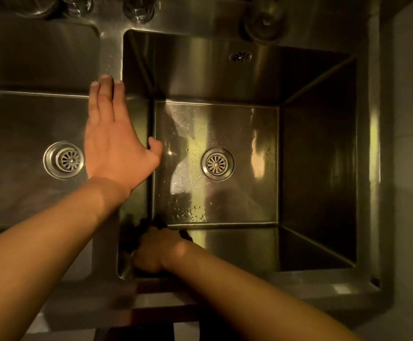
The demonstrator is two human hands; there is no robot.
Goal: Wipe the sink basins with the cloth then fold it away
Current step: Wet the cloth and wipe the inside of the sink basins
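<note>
A steel double sink fills the view. The right basin (318,153) is deep, with a round drain (217,164) and water drops on its floor. The left basin (18,124) has its own drain (64,159). My left hand (114,134) lies flat with straight fingers on the divider (111,55) between the basins. My right hand (156,249) is down in the near left corner of the right basin and grips a dark cloth (157,222), which shows only as a dark edge past the knuckles.
Glass jars (139,8) stand on the back ledge, with more glassware at the far left. A round metal plug or cap (263,20) sits behind the right basin. An overflow hole (240,56) marks the back wall. A pale wall rises at the right.
</note>
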